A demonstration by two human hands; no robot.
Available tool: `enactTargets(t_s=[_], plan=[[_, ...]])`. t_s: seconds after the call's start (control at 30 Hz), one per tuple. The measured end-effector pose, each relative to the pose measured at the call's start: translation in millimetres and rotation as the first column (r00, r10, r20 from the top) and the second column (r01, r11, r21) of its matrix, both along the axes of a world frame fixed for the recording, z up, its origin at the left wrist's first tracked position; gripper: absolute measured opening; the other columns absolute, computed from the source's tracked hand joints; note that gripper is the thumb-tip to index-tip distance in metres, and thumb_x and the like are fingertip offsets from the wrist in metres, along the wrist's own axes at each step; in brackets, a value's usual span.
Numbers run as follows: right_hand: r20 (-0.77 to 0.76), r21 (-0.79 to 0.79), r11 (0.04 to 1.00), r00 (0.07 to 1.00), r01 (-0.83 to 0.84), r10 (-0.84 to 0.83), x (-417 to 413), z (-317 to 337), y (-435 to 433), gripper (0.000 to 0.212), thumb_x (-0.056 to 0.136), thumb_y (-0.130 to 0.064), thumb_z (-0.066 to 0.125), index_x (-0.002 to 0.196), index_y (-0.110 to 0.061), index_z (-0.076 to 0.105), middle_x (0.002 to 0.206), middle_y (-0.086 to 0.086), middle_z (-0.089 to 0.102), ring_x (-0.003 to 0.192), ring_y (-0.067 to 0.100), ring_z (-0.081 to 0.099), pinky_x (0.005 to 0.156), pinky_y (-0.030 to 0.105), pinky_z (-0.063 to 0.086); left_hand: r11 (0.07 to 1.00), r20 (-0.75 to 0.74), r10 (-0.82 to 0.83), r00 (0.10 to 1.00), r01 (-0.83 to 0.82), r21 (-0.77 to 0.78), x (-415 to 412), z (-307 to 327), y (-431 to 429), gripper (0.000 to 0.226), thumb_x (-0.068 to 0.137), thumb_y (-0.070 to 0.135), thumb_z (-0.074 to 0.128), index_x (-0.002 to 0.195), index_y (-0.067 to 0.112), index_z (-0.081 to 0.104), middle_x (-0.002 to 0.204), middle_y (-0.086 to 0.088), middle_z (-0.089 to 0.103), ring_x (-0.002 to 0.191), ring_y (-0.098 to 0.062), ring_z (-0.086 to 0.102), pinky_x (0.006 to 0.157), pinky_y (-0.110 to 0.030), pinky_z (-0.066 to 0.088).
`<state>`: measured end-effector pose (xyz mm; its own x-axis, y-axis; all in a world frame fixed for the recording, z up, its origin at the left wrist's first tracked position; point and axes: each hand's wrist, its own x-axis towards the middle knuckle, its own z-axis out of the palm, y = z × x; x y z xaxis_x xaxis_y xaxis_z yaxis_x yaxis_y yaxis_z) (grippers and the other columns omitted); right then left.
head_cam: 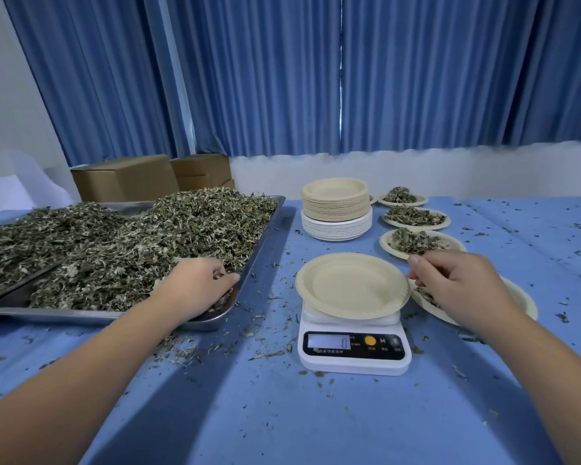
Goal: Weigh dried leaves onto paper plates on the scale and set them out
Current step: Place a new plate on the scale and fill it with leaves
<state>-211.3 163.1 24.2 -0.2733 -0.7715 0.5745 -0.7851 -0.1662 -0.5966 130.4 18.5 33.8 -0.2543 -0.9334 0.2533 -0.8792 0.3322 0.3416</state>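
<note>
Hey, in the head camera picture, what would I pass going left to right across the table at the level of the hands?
Metal tray heaped with dried leaves → left hand, fingers in the leaves at the tray's corner → empty plate on the scale → right hand → plate with leaves, partly under that hand.

Between the left hand and right hand, passage is blocked by the scale and its plate; open tablecloth is left nearer than both.

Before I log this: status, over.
Left hand grips dried leaves in tray. Right hand over filled plate, hold unclear. Empty plate on scale, reading zero. Path clear.
</note>
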Motion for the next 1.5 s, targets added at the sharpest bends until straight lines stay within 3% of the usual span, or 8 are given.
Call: enactTargets(t_s=[0.27, 0.6, 0.8, 0.9, 1.0, 1.13, 1.33, 1.5], plan=[[0.029, 0.027, 0.999, 0.999, 0.017, -0.018, 0.7, -0.1, -0.6, 0.035, 0.094, -0.031, 0.056, 0.062, -0.025, 0.069, 0.058, 0.001, 0.065, 0.053, 0.014, 0.052, 0.048, 0.027, 0.040, 0.980, 0.268, 0.061, 0.961, -0.006, -0.201, 9.3, 8.0, -9.9, 0.038, 0.097, 0.051, 0.042, 0.096, 0.015, 0.054, 0.059, 0.000, 0.057, 0.049, -0.014, 0.054, 0.041, -0.026, 0.035], [0.081, 0.036, 0.999, 0.996, 0.030, -0.033, -0.7, -0.8, -2.1, 0.035, 0.093, -0.035, 0.056, 0.061, -0.027, 0.067, 0.064, 0.006, 0.067, 0.061, 0.016, 0.058, 0.059, 0.031, 0.048, 0.948, 0.083, 0.037, 0.996, -0.008, -0.318, -10.4, 43.7, -8.9, 0.036, 0.095, 0.053, 0.042, 0.090, 0.019, 0.054, 0.056, 0.001, 0.056, 0.045, -0.014, 0.052, 0.041, -0.023, 0.031], [0.066, 0.032, 0.999, 0.998, 0.019, -0.021, 0.0, 0.1, -2.2, 0.034, 0.092, -0.036, 0.054, 0.060, -0.030, 0.066, 0.063, 0.006, 0.067, 0.067, 0.029, 0.063, 0.066, 0.040, 0.053, 0.895, -0.059, -0.183, 0.981, 0.141, -0.424, -71.0, 70.7, 18.4, 0.037, 0.095, 0.053, 0.045, 0.091, 0.017, 0.055, 0.067, 0.000, 0.060, 0.058, -0.019, 0.059, 0.056, -0.036, 0.054], [0.083, 0.018, 1.000, 0.996, 0.017, -0.018, -0.2, -0.1, -1.9, 0.035, 0.093, -0.034, 0.056, 0.059, -0.029, 0.066, 0.062, 0.002, 0.067, 0.064, 0.024, 0.062, 0.061, 0.035, 0.051, 0.853, -0.072, -0.305, 0.950, 0.239, -0.463, -112.6, 75.0, 32.7, 0.034, 0.097, 0.049, 0.046, 0.088, 0.017, 0.048, 0.074, 0.003, 0.057, 0.070, -0.022, 0.058, 0.061, -0.036, 0.046], [0.088, 0.007, 1.000, 0.996, 0.027, -0.027, -0.5, 0.1, -1.0, 0.035, 0.093, -0.032, 0.057, 0.059, -0.029, 0.066, 0.061, 0.000, 0.067, 0.061, 0.020, 0.060, 0.059, 0.031, 0.049, 0.859, 0.020, -0.322, 0.946, 0.301, -0.414, -151.8, 68.7, 39.1, 0.031, 0.099, 0.049, 0.041, 0.095, 0.018, 0.045, 0.086, 0.003, 0.049, 0.080, -0.023, 0.048, 0.066, -0.035, 0.033], [0.088, 0.009, 1.000, 0.996, 0.012, -0.013, -0.6, 1.1, -0.5, 0.034, 0.092, -0.032, 0.055, 0.061, -0.025, 0.067, 0.062, 0.007, 0.066, 0.066, 0.028, 0.063, 0.064, 0.038, 0.052, 0.840, 0.208, -0.378, 0.902, 0.429, -0.333, -179.9, 43.5, 39.4, 0.043, 0.098, 0.049, 0.040, 0.113, 0.009, 0.046, 0.112, -0.008, 0.046, 0.094, -0.029, 0.052, 0.070, -0.035, 0.034], [0.068, -0.003, 1.000, 0.998, 0.008, -0.008, -2.6, 1.2, -1.8, 0.033, 0.092, -0.032, 0.057, 0.062, -0.027, 0.067, 0.061, 0.003, 0.066, 0.064, 0.019, 0.062, 0.064, 0.035, 0.051, 0.812, 0.133, -0.574, 0.808, 0.582, -0.032, -174.4, 19.9, 40.2, 0.050, 0.092, 0.063, 0.035, 0.119, 0.022, 0.046, 0.116, 0.002, 0.039, 0.095, -0.017, 0.048, 0.076, -0.034, 0.034], [0.055, 0.004, 1.000, 0.998, 0.009, -0.009, -0.7, 1.4, -0.6, 0.035, 0.093, -0.033, 0.057, 0.059, -0.028, 0.065, 0.058, 0.002, 0.061, 0.057, 0.016, 0.054, 0.054, 0.028, 0.044, 0.791, 0.157, -0.581, 0.798, 0.600, -0.120, -149.2, 16.5, 46.9, 0.063, 0.092, 0.068, 0.017, 0.136, 0.028, 0.039, 0.132, 0.003, 0.040, 0.115, -0.023, 0.049, 0.097, -0.043, 0.038]])
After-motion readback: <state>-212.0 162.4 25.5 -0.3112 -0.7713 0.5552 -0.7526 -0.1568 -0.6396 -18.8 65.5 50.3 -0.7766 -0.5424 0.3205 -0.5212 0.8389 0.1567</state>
